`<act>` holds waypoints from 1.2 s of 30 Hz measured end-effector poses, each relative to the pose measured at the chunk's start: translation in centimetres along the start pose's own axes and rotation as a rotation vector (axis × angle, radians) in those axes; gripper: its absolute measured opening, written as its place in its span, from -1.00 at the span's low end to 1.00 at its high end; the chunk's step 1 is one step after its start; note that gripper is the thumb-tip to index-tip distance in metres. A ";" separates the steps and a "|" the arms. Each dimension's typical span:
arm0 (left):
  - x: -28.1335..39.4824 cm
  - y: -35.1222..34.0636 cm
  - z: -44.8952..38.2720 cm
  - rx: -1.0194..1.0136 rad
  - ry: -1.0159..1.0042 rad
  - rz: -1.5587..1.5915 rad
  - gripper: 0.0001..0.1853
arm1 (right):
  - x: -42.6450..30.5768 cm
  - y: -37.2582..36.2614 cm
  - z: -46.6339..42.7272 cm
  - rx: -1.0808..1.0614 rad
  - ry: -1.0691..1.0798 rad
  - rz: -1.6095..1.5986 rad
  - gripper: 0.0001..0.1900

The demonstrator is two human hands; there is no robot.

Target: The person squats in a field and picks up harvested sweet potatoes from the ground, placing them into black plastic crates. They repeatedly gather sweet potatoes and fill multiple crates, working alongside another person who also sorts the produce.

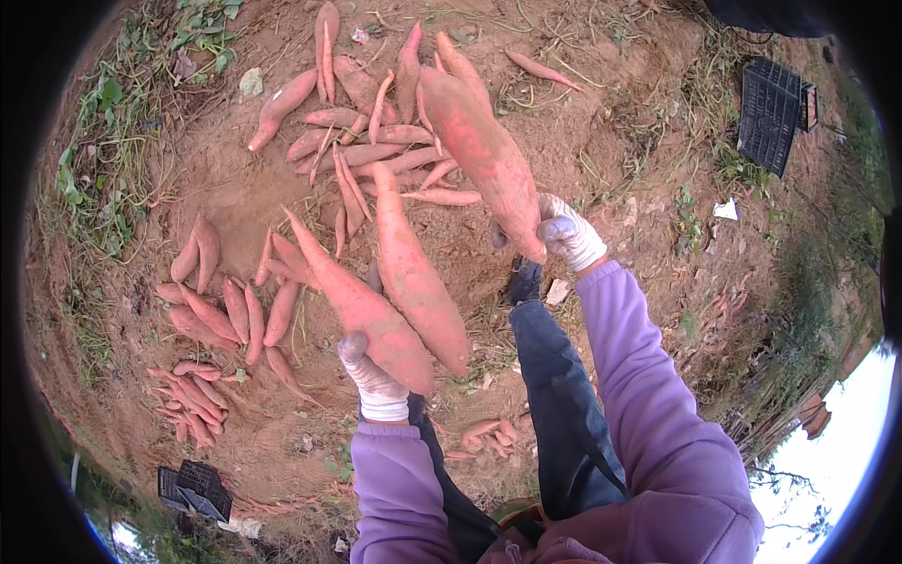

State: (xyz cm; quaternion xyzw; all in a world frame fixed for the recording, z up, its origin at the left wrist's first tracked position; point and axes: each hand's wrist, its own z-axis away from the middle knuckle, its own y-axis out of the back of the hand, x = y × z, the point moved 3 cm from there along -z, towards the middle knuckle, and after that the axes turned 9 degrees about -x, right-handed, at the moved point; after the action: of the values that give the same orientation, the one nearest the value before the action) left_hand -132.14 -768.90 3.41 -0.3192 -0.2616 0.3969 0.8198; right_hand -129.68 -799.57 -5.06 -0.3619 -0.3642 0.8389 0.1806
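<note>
My left hand [371, 374], in a white glove with grey coating, grips a large sweet potato [373, 310] at its thick end, thumb on top. A second large sweet potato [419, 282] lies alongside it, raised with it; the fingers behind are mostly hidden. In the same kind of glove, my right hand [567, 229] holds the lower end of a very big sweet potato [486, 148], which slants up and away to the left. Beneath and beyond these, a pile of sweet potatoes [380, 151] of mixed sizes rests on the soil.
To the left lie a group of medium sweet potatoes [218, 314] and a heap of thin ones [192, 402]. Small roots [490, 437] sit between my legs. Black plastic crates stand at the upper right [769, 113] and lower left [201, 486]. Cut vines [106, 176] line the left side.
</note>
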 end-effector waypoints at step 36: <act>-43.0 -39.7 2.7 -0.392 0.385 -0.886 0.00 | -19.7 4.3 47.0 0.566 0.316 -0.490 -0.11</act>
State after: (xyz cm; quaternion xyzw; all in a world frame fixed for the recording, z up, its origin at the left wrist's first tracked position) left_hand -138.36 -822.27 26.68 -0.3927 -0.2858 -0.1103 0.8671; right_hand -151.29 -836.20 23.32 -0.3247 -0.1622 0.7723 0.5214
